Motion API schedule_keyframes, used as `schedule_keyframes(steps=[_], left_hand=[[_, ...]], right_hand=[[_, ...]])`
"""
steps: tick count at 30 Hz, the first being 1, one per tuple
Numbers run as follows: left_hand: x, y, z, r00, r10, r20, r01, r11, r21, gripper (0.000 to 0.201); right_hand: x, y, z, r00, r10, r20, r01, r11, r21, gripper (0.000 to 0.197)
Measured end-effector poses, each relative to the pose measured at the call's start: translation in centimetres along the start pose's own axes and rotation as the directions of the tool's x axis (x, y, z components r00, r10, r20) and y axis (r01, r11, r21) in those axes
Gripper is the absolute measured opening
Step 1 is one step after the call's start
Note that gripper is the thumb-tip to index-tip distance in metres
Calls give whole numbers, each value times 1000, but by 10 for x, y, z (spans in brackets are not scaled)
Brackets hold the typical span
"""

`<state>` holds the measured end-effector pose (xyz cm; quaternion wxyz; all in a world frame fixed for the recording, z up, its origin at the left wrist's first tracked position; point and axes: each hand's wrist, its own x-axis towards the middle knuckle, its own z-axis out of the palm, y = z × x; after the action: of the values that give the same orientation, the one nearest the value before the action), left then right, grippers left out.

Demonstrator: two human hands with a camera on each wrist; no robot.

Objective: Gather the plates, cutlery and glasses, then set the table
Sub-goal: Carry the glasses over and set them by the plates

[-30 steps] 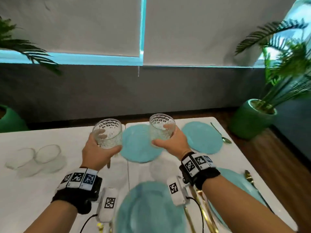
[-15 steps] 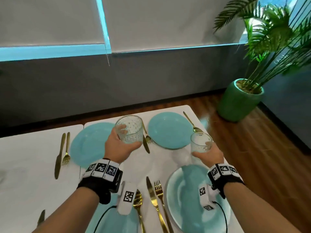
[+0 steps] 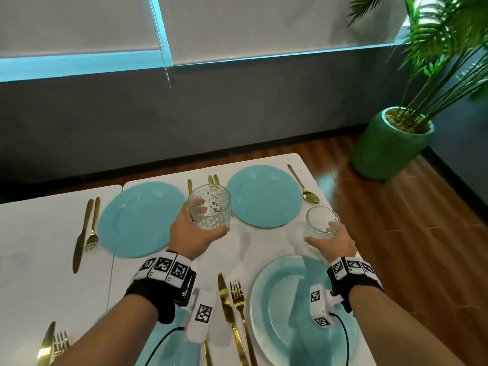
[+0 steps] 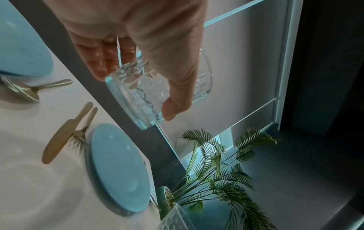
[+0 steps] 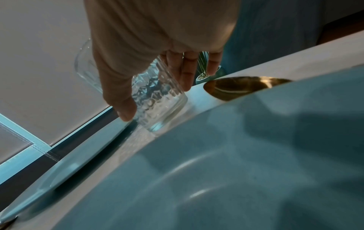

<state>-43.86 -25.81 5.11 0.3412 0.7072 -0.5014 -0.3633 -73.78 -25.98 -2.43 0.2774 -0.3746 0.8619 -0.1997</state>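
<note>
My left hand [image 3: 195, 231] grips a patterned clear glass [image 3: 210, 207] and holds it in the air between the two far blue plates [image 3: 140, 217] [image 3: 264, 195]; in the left wrist view, fingers and thumb wrap the same glass [image 4: 149, 90]. My right hand [image 3: 332, 241] holds a second glass [image 3: 322, 223] low, at the table near the right edge, just beyond the near right plate [image 3: 285, 307]. In the right wrist view this glass [image 5: 157, 99] has its base at the white table beside that plate [image 5: 236, 171]. Gold knives and forks [image 3: 232, 313] lie beside the plates.
The white table [image 3: 39, 247] ends close to my right hand, with wooden floor [image 3: 409, 247] past it. A green pot with a palm [image 3: 390, 143] stands on the floor at the right. A gold spoon [image 3: 303, 186] lies right of the far plate. A dark wall runs behind.
My view has swung right and down over the table. My right hand has carried its glass right and lowered it to the table's right edge; my left hand still holds its glass up.
</note>
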Motion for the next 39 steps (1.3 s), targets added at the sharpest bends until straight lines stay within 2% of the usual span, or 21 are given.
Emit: schedule_keyframes(steps=[12, 16, 19, 20, 22, 24, 25, 26, 27, 29, 31, 33, 37, 39], left_hand=[[-12, -4, 6, 1000, -8, 27, 8, 1000, -13, 84], [-15, -5, 8, 999, -10, 34, 11, 1000, -20, 84], [-18, -5, 11, 999, -10, 48, 12, 998, -57, 82], [-19, -5, 12, 998, -11, 54, 14, 998, -67, 81], [-20, -8, 15, 996, -27, 82, 34, 995, -89, 79], [-21, -12, 20, 991, -38, 130, 52, 994, -100, 74], [-22, -12, 22, 988, -38, 151, 53, 994, -92, 72], [-23, -12, 25, 985, -36, 170, 50, 995, -81, 70], [-25, -10, 27, 982, -28, 189, 41, 997, -64, 69], [-29, -8, 30, 974, 1, 228, 7, 999, -34, 67], [-33, -6, 32, 964, 37, 264, -30, 999, -30, 65], [-37, -6, 31, 958, 57, 282, -55, 998, -13, 69], [-36, -16, 23, 948, 56, 313, -53, 998, -17, 95], [-34, -21, 19, 940, 20, 340, -32, 999, 29, 100]], right_hand=[[12, 13, -1, 998, 53, -22, -53, 999, 8, 93], [7, 12, -5, 998, 57, 16, -57, 997, 52, 104], [-5, 8, -17, 997, 77, 7, -78, 992, 96, 121], [-11, 6, -23, 998, 50, -28, -47, 993, 107, 122], [-30, -5, -37, 986, -94, -141, 105, 992, 73, 116], [-54, -20, -46, 929, -307, -209, 327, 943, 69, 105], [-67, -30, -47, 895, -411, -173, 431, 896, 105, 97], [-79, -41, -44, 869, -488, -80, 494, 853, 169, 88], [-90, -52, -40, 848, -527, 52, 501, 830, 245, 81], [-104, -72, -25, 784, -535, 314, 417, 830, 372, 77], [-111, -86, -9, 718, -518, 465, 331, 842, 427, 80], [-113, -92, 5, 702, -498, 509, 290, 853, 435, 81], [-109, -89, 25, 748, -459, 479, 221, 853, 473, 74], [-107, -86, 35, 777, -433, 458, 245, 877, 413, 75]])
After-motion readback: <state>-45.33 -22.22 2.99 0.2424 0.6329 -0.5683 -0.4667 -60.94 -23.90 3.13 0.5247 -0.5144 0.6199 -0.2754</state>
